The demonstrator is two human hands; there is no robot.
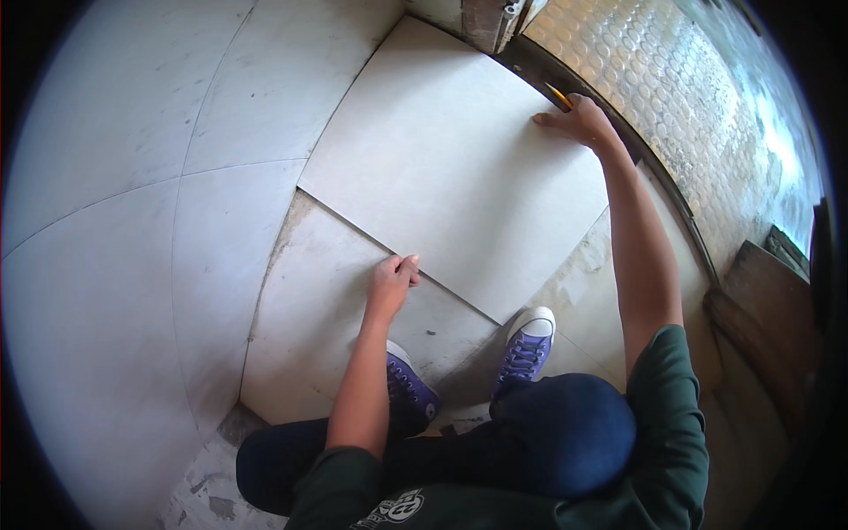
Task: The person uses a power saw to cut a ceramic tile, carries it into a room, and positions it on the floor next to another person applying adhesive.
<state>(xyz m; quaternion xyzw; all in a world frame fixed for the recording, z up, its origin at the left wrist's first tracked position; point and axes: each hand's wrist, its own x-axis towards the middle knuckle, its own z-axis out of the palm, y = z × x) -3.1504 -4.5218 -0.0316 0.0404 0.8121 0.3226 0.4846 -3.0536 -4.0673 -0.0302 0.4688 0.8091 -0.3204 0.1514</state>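
Observation:
A large white square tile [450, 159] lies in front of me over the older floor. My left hand [395, 281] is at its near edge, fingers curled closed and the thumb at the rim; it seems to grip that edge. At the far right edge, my right hand [579, 122] holds a yellow pencil [558, 96], its tip sticking out past the fingers. The thumb of this hand rests on the tile's surface. Some right-hand fingers are hidden behind the hand.
Pale, scuffed floor tiles [300, 283] extend beneath and nearer to me. Large light panels [115, 115] with seams stand at left. A dark sill [636, 141] borders a studded metal plate [636, 53] at right. Brown boards [760, 300] lean there. My purple shoes [523, 352] are close to the tile.

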